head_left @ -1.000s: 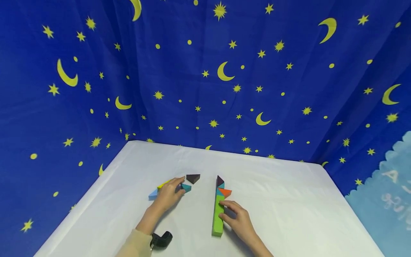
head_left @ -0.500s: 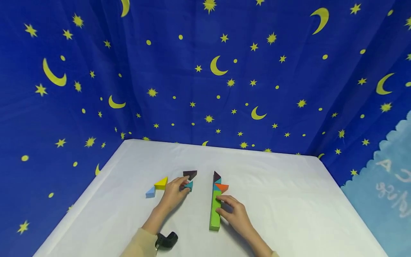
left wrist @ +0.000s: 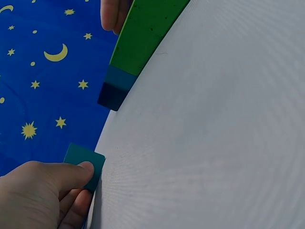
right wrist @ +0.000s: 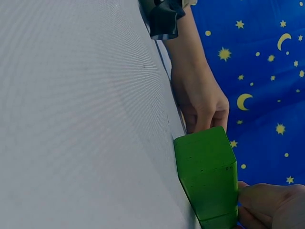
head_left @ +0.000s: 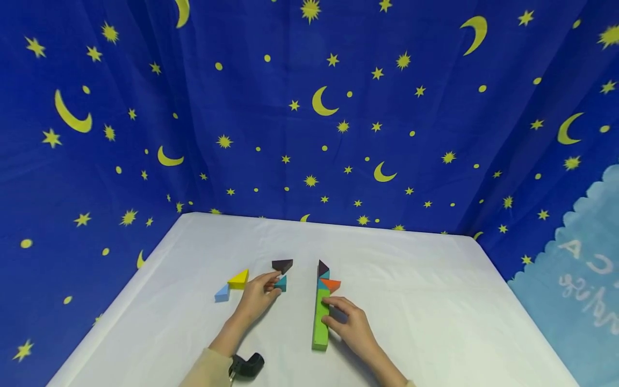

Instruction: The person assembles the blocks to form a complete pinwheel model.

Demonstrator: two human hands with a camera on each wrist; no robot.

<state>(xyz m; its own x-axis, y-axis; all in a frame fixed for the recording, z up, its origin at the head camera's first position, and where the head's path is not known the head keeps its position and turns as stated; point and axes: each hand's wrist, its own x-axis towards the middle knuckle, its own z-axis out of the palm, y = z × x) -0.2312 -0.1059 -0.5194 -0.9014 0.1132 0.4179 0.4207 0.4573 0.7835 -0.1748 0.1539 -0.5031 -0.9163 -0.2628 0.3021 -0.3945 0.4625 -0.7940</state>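
Note:
In the head view my left hand [head_left: 258, 298] pinches a small teal triangular block [head_left: 282, 284]. The left wrist view shows its thumb flat against the teal block's face [left wrist: 81, 160], low at the table surface. My right hand [head_left: 355, 328] touches the right side of a long green block [head_left: 321, 322] with fingertips and thumb; in the right wrist view those fingers [right wrist: 259, 198] lie along one side of the green block. At the far end of the green block sit teal pieces [head_left: 323, 284], a dark triangular block [head_left: 323, 268] and an orange triangular block [head_left: 331, 285] jutting right.
A dark brown block [head_left: 282, 265] lies just beyond my left fingertips. Left of that hand are a yellow triangular block [head_left: 239, 279] and a light blue one [head_left: 222, 293]. A black device [head_left: 247, 366] is by the left wrist. Star-patterned blue cloth [head_left: 309, 134] surrounds the white table [head_left: 425, 301].
My left hand has moved right, away from the yellow block, and the teal block has shifted slightly right with it. The right hand stays beside the green block. The head view has shifted a little.

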